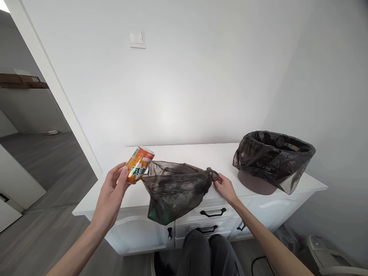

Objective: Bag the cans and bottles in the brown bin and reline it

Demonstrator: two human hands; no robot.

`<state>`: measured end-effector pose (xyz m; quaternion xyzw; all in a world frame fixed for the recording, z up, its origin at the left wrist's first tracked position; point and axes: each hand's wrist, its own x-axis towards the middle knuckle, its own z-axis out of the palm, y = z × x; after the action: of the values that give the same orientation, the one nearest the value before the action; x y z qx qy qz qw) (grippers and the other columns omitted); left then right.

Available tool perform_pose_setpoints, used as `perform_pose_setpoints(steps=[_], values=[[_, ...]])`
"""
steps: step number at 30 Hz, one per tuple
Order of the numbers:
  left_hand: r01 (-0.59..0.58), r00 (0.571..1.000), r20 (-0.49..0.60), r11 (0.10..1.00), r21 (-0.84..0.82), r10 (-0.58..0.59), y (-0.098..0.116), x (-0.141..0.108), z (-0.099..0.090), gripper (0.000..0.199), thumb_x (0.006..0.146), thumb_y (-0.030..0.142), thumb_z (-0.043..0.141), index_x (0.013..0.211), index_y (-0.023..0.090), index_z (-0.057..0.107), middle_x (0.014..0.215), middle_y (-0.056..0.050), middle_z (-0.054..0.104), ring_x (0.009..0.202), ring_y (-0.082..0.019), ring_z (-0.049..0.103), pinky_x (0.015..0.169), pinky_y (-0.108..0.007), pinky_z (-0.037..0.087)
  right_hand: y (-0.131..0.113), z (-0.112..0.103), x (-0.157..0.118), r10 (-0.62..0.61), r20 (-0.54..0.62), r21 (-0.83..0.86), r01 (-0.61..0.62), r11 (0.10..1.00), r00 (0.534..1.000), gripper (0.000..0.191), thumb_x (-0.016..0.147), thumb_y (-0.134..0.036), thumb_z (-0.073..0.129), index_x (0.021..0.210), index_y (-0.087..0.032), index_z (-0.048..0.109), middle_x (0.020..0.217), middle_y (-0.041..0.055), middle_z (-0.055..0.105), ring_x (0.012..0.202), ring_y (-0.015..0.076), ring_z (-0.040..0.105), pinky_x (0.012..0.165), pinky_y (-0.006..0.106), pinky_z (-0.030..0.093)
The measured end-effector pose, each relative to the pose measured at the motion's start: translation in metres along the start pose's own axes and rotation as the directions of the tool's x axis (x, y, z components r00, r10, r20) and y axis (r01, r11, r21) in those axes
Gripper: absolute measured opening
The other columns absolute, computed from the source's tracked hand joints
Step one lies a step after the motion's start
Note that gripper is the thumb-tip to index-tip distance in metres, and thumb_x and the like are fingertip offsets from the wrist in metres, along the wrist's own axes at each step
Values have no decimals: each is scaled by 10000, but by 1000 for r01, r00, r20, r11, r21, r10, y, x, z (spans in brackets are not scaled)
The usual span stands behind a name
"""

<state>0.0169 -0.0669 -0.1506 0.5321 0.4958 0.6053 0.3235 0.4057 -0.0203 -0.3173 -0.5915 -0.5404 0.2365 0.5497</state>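
Observation:
My left hand (115,184) grips an orange drink can (140,165) with green and white lettering, held tilted above the left part of the white cabinet top. Beside the can hangs a dark, see-through plastic garbage bag (178,191), its lower part drooping over the cabinet's front edge. Something greenish shows faintly through its bottom corner. The bunched, twisted end of the bag is pinched by my right hand (225,187). Whether the can touches the bag's left edge I cannot tell.
A trash can (255,183) lined with a black bag (270,153) stands on the right of the cabinet top (132,197). Black handles (212,212) stick out from the drawers. A light-coloured appliance (330,255) sits at lower right, and a doorway opens at left.

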Motion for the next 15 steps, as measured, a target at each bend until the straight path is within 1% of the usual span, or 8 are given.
perform_pose_setpoints(steps=[1,3,5,6,8,10,13,15], values=[[-11,998,-56,1000,-14,10,-12,5,-6,630,892,674,636,1339,233,579,1403,-108,633,1271,-279,628,1052,-440,553,0,0,-1,1,-3,-5,-1,1000,1000,541,816,-767,594,730,-234,608,598,14,622,556,183,529,549,294,413],[-23,986,-166,999,24,26,-37,18,-19,640,897,687,609,1325,214,558,1421,-130,609,1277,-283,624,1035,-436,559,-1,1,-2,2,-9,-15,-2,1000,1000,543,820,-769,593,728,-234,609,597,14,621,558,184,532,556,295,416],[24,977,-214,990,141,7,-62,35,-35,683,884,702,599,1330,189,528,1425,-162,594,1244,-296,640,1014,-446,563,-2,2,-2,0,-13,-23,-1,1000,1000,547,818,-773,594,722,-235,609,596,14,619,560,186,535,559,296,419],[49,978,-211,973,224,-1,-73,44,-43,707,876,706,594,1339,178,514,1435,-176,585,1214,-305,654,998,-455,565,-3,2,-2,-2,-16,-27,1,1000,1000,549,815,-776,596,719,-236,609,594,14,618,560,187,536,560,298,420],[73,986,-168,915,397,-5,-87,62,-58,754,872,714,546,1369,150,487,1443,-207,573,1134,-327,684,955,-479,573,-4,2,-3,-5,-22,-33,4,999,1000,549,813,-776,600,716,-236,611,591,14,616,562,189,537,562,300,421],[27,994,-103,819,573,39,-91,79,-69,784,880,706,468,1377,99,479,1430,-247,570,1144,-365,675,956,-502,560,-3,2,-3,1,-19,-47,-2,999,1000,535,824,-762,597,722,-237,611,595,13,617,564,189,536,568,301,422],[-90,995,44,589,803,92,-79,103,-80,796,911,673,344,1392,53,480,1426,-291,551,1240,-428,622,964,-539,529,-1,2,-2,23,-2,-70,-23,997,1000,495,860,-719,586,732,-241,595,615,5,620,569,182,527,587,298,420],[-179,984,173,426,887,51,-66,122,-84,821,927,685,275,1444,72,450,1446,-286,541,1197,-446,648,889,-548,532,1,2,-1,37,10,-74,-36,997,999,477,875,-701,580,740,-243,583,624,-3,615,569,176,519,594,296,417]])
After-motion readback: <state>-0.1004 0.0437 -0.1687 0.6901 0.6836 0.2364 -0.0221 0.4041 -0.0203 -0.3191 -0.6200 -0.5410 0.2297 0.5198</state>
